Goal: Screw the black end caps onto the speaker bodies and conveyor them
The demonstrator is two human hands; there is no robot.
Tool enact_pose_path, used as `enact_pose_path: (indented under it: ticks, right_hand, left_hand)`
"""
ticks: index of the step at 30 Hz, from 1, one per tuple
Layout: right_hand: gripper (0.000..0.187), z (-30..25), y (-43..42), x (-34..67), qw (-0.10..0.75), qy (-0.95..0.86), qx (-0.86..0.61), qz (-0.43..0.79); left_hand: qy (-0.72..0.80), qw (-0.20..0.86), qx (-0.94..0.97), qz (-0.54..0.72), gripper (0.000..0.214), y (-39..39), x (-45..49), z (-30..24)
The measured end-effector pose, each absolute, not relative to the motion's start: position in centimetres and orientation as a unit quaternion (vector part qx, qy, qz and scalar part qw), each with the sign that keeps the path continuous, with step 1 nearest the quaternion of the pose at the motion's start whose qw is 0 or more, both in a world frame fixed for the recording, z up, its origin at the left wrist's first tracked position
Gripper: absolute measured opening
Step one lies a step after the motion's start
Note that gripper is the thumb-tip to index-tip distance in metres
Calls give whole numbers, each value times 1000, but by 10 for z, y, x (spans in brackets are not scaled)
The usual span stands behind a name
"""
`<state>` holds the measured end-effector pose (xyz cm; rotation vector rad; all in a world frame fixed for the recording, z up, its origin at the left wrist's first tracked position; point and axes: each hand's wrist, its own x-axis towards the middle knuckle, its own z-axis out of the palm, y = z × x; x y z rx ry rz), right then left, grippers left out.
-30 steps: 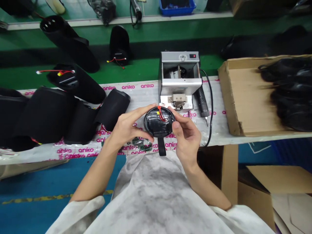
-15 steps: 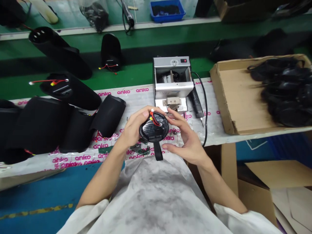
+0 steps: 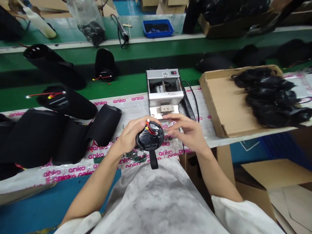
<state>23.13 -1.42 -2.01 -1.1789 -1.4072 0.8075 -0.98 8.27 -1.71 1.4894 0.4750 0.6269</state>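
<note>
My left hand [image 3: 129, 135] grips a round black part [image 3: 149, 139] by its side, its ribbed face turned up toward me. Red wires and a small white connector stick out at its top, and a black strap [image 3: 153, 160] hangs below it. To the right, my right hand [image 3: 186, 131] is apart from the part, fingers loosely spread, with nothing visible in them. Its fingertips are at the front of a silver screw feeder [image 3: 165, 96]. An electric screwdriver [image 3: 187, 105] lies beside the feeder, partly hidden by that hand.
Several black fabric-covered cylinders [image 3: 34, 136] with wires crowd the left side. A cardboard tray [image 3: 219, 107] at right holds tangled black parts [image 3: 273, 100]. On the back ledge are a blue bin [image 3: 158, 34], a plastic bag [image 3: 89, 24] and a white bottle [image 3: 41, 24].
My right hand has moved off the round part toward the front of the screw feeder. My left hand still holds the part. The camera view has tilted up and shifted slightly right.
</note>
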Motion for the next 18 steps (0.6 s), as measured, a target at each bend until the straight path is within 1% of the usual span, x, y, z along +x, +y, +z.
enact_pose_path:
  ticks: [2,4,7,10,12,13,15,16,18]
  right_hand:
    - [30,-11,-6,258,538,-560,-555,298]
    - [33,-9,6,288,516,-515,-636,252]
    - [32,-23,28,321,410,-468,-750,223]
    - [40,-45,49,330,298,-446,-813,226]
    - [32,-52,57,331,262,-441,-823,245]
    - [27,-50,59,332,257,-441,-820,261]
    - [28,-38,56,337,273,-443,-798,302]
    - [31,-28,52,340,297,-444,-782,321]
    - [38,-1,42,342,375,-440,-741,343]
  left_hand:
    - [214,679,647,275,46,84,-8,-16]
    - [213,693,635,266,44,86,-8,-14]
    - [197,710,635,230,43,96,-7,-9]
    - [167,709,657,195,40,106,-4,-7]
    - [141,712,658,199,38,111,0,-9]
    - [131,718,651,208,38,112,2,-10]
    - [115,733,634,218,39,112,6,-14]
    - [111,737,630,216,41,111,8,-15]
    - [103,737,635,206,45,111,10,-17]
